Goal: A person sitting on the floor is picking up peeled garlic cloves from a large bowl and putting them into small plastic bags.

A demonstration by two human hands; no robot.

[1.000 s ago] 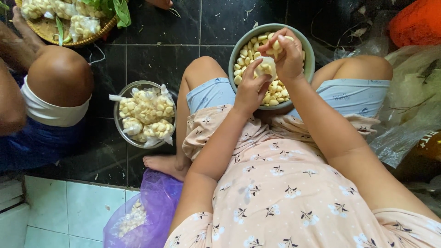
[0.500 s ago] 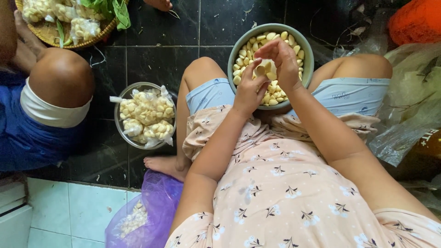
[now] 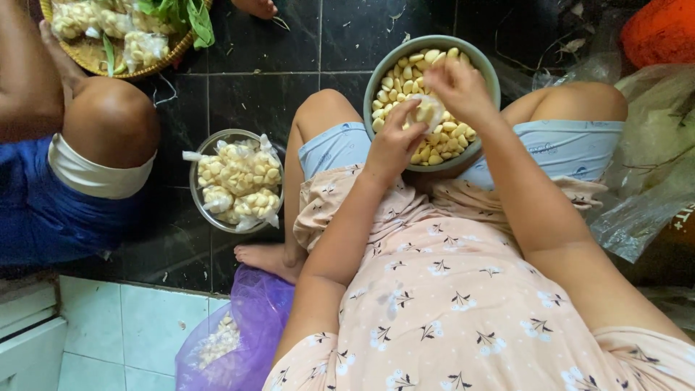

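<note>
Over the bowl (image 3: 376, 137) of peeled cloves between the knees, the left hand (image 3: 394, 141) and right hand (image 3: 460, 90) together pinch a small clear bag (image 3: 427, 112) of cloves, likely light, soft and slippery, best held at its gathered mouth.

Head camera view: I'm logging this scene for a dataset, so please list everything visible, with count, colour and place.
Grey bowl: one, full of pale peeled cloves, between the knees.
Small clear bag: one, holding cloves, between both hands.
Metal bowl: one, holding filled clear bags, left floor.
Woven basket: one, tan, with bags and green leaves, top left.
Purple bag: one, bottom centre.
Clear plastic sheet: right.
Orange thing: top right.
Another person's knee: left.
Left hand: on the bag.
Right hand: over the grey bowl.
</note>
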